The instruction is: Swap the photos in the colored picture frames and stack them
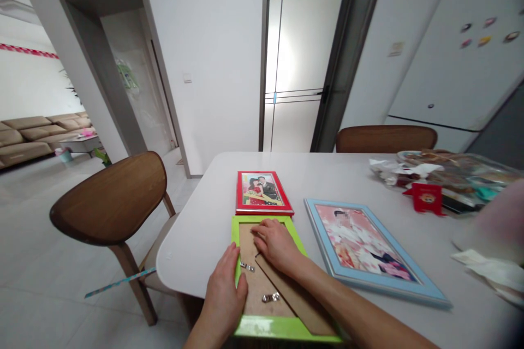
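A lime-green picture frame (268, 327) lies face down at the table's near edge, its brown backboard (256, 278) showing. Small metal clips (270, 298) rest on the board, and a brown stand leg (286, 294) runs slantwise across it. My left hand (225, 286) grips the frame's left side, thumb over the inner edge and fingers along the outside. Near the top of the backboard, my right hand (276, 245) has its fingers bent and pressed down; what lies under the fingertips is hidden. My right forearm passes over the stand leg and the frame's right side.
A red framed photo (262, 191) lies just beyond the green frame. To the right is a larger light-blue framed picture (364, 245). Plastic bags (450, 169), a red card piece (427, 199) and white tissue (487, 270) sit farther right. Wooden chairs (114, 196) flank the white table (192, 240).
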{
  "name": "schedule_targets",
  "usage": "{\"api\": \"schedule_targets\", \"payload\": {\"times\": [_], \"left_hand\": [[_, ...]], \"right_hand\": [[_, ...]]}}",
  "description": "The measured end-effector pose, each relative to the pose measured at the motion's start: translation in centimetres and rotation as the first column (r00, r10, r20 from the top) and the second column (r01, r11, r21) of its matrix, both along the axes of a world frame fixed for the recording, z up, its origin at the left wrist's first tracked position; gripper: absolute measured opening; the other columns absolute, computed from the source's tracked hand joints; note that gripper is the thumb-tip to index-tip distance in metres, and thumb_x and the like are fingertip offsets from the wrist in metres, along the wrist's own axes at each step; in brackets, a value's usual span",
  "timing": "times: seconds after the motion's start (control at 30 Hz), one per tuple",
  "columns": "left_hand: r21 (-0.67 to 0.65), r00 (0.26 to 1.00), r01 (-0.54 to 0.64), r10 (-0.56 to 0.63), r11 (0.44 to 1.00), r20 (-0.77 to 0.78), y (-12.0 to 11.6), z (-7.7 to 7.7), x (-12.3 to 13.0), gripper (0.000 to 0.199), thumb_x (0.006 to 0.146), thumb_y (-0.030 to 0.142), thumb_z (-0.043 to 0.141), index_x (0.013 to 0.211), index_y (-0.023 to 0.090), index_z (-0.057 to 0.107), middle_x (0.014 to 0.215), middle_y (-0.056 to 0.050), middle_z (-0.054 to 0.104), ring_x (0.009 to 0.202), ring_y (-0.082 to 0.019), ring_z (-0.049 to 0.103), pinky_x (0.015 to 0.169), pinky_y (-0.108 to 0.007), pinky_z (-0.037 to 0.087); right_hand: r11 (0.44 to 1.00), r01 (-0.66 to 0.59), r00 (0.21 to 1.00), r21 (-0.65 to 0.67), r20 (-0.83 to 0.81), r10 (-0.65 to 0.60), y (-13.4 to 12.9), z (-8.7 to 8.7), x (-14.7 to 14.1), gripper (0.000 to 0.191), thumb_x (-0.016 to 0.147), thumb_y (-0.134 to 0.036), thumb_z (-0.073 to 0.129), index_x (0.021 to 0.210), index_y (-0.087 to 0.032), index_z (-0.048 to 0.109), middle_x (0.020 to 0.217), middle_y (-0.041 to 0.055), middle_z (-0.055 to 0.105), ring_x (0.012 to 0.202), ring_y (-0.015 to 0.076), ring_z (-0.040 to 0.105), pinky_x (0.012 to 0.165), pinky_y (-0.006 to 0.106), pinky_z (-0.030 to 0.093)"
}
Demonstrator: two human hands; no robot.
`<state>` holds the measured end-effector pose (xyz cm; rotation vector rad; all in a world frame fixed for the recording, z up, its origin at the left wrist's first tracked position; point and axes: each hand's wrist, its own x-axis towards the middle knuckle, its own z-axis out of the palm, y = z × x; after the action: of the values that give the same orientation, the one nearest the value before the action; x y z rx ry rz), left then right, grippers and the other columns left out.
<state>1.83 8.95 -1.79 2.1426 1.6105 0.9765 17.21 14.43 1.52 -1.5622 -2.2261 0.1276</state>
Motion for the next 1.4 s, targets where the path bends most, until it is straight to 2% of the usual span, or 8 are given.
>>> {"api": "schedule_targets", "payload": {"times": [0.17,0.37,0.57,0.73,0.83,1.03,1.3,1.4], "left_hand": [[0.011,1.000,0.004,-0.004,1.000,-0.002,0.0,0.0,0.0,0.047,0.069,0.009,0.041,0.115,0.012,0.045,0.120,-0.011,0.050,0.111,-0.019,0.045,0.094,-0.036,0.037],[0.016,1.000,0.002,-0.002,1.000,-0.010,0.0,-0.2,-0.1,0.049,0.067,0.007,0.041,0.115,0.012,0.045,0.120,-0.010,0.050,0.111,-0.018,0.045,0.095,-0.035,0.036],[0.003,1.000,0.007,-0.007,1.000,-0.023,-0.1,0.0,-0.1,0.049,0.067,0.008,0.041,0.116,0.012,0.043,0.122,-0.011,0.048,0.112,-0.018,0.043,0.096,-0.035,0.035],[-0.033,1.000,-0.004,0.004,0.999,-0.003,-0.1,0.0,0.0,0.050,0.066,0.009,0.041,0.116,0.012,0.044,0.123,-0.010,0.047,0.113,-0.019,0.042,0.097,-0.036,0.033],[-0.034,1.000,0.005,-0.005,0.999,-0.005,-0.1,0.0,-0.1,0.050,0.067,0.010,0.041,0.117,0.013,0.043,0.123,-0.010,0.047,0.113,-0.018,0.042,0.097,-0.036,0.033],[-0.042,0.999,0.001,0.001,0.999,0.046,-0.1,-0.2,-0.1,0.049,0.068,0.011,0.041,0.116,0.012,0.044,0.123,-0.010,0.047,0.113,-0.018,0.042,0.097,-0.033,0.032],[-0.135,0.982,0.010,0.016,0.991,0.189,-0.2,0.4,-0.1,0.049,0.068,0.020,0.048,0.116,0.008,0.045,0.123,-0.012,0.046,0.113,-0.021,0.042,0.098,-0.034,0.029],[-0.226,0.918,0.055,0.039,0.973,0.395,-0.2,1.6,0.0,0.050,0.065,0.026,0.056,0.112,0.010,0.050,0.121,-0.013,0.049,0.113,-0.024,0.042,0.098,-0.036,0.026]], "right_hand": [[0.988,-0.153,0.985,-0.025,-0.087,0.151,-2.8,0.0,-0.9,0.015,0.071,-0.034,0.056,0.074,-0.022,0.064,0.088,0.0018,0.057,0.087,0.0171,0.048,0.074,0.028,0.034],[0.996,-0.080,0.994,-0.033,-0.082,0.077,-2.8,0.1,-2.0,0.012,0.074,-0.026,0.052,0.071,-0.019,0.062,0.081,0.0037,0.057,0.085,0.0177,0.047,0.073,0.028,0.034],[0.966,-0.241,0.947,-0.092,-0.242,0.213,-3.6,0.8,0.7,0.015,0.072,-0.024,0.053,0.083,-0.020,0.062,0.093,0.0044,0.056,0.088,0.0164,0.048,0.079,0.029,0.036],[0.937,-0.316,0.935,-0.147,-0.217,0.282,-6.3,1.3,2.0,0.009,0.062,-0.024,0.063,0.071,-0.024,0.064,0.099,0.0019,0.053,0.094,0.0187,0.045,0.083,0.032,0.033],[0.953,-0.274,0.952,-0.130,-0.180,0.249,-7.0,1.1,1.9,0.007,0.066,-0.024,0.058,0.071,-0.024,0.063,0.096,0.0019,0.054,0.092,0.0183,0.045,0.084,0.033,0.032],[0.981,-0.009,0.993,-0.193,-0.119,-0.014,-7.0,0.6,3.5,0.035,0.064,-0.032,0.057,0.096,-0.020,0.058,0.101,0.0095,0.052,0.092,0.0228,0.046,0.079,0.034,0.035],[0.970,-0.010,0.976,-0.244,-0.214,-0.044,-7.4,1.0,3.4,0.039,0.058,-0.017,0.052,0.096,-0.018,0.053,0.092,0.0063,0.053,0.085,0.0181,0.050,0.075,0.027,0.037],[0.973,-0.001,0.972,-0.229,-0.228,-0.053,-7.2,2.2,3.7,0.035,0.057,-0.015,0.049,0.092,-0.018,0.055,0.089,0.0059,0.053,0.081,0.0175,0.051,0.073,0.027,0.038]]}}
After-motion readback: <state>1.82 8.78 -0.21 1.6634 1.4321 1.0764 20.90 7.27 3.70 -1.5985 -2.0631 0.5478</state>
